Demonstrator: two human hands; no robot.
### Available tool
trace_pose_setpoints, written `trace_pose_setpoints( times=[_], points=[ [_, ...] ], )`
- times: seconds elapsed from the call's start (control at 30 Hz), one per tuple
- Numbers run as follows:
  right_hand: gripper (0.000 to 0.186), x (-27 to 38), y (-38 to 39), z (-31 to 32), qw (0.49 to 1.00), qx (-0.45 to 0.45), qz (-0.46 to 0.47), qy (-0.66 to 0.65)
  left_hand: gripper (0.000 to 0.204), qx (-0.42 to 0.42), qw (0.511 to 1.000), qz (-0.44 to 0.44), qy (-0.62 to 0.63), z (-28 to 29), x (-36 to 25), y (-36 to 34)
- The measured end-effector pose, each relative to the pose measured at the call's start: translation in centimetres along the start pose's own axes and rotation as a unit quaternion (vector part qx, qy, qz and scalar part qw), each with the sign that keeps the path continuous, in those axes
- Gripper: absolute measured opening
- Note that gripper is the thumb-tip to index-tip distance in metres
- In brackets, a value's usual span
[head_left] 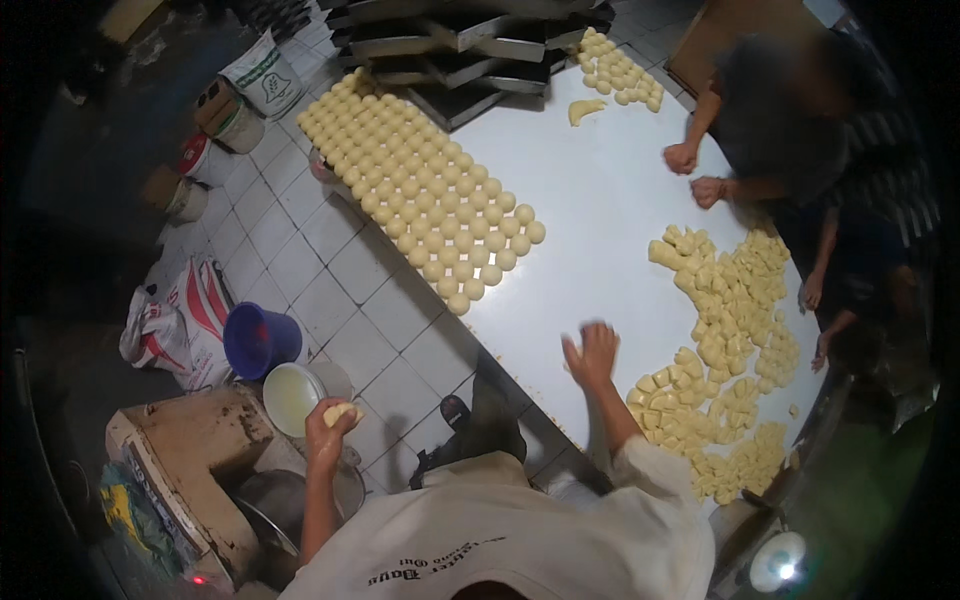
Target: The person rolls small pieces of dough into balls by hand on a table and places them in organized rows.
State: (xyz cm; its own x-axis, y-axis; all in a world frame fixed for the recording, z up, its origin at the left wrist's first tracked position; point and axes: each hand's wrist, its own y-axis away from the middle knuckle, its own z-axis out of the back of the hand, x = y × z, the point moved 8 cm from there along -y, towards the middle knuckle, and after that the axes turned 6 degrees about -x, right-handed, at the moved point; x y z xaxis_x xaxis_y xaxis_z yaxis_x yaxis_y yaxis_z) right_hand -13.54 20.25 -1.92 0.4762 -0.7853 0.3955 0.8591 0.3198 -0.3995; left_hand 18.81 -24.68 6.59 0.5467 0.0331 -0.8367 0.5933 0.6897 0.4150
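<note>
The left hand [330,420] is out over the floor side, away from the bench [590,200], with its fingers curled round a pale lump of dough [342,410], just beside a shallow cream-coloured bowl [290,395] and near a blue bucket [258,340]. The right hand [592,355] is pressed down on the bare white bench top, fingers spread and slightly blurred; whether anything lies under the palm cannot be told. Just right of it lies a heap of cut dough chunks [720,330]. Further up the bench, neat rows of rounded dough balls [420,185] run along the left edge. Across the bench another person's two fists [695,172] rest on the surface. Stacked metal trays [460,45] stand at the far end
</note>
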Motion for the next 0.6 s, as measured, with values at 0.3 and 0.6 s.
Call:
trace_pose_setpoints(
  times=[0.3, 0.6],
  points=[
    [0.016, 1.8, 8.2, -3.0, 0.990, 0.026, 0.071, -0.118, 0.020, -0.065, 0.992, 0.106, 0.024, 4.5, 10.6, 9.6],
    [0.020, 6.4, 7.6, -2.8, 0.983, -0.013, -0.009, -0.184, 0.020, -0.034, 0.984, 0.160, 0.066, 4.1, 13.8, 12.5]
  ],
)
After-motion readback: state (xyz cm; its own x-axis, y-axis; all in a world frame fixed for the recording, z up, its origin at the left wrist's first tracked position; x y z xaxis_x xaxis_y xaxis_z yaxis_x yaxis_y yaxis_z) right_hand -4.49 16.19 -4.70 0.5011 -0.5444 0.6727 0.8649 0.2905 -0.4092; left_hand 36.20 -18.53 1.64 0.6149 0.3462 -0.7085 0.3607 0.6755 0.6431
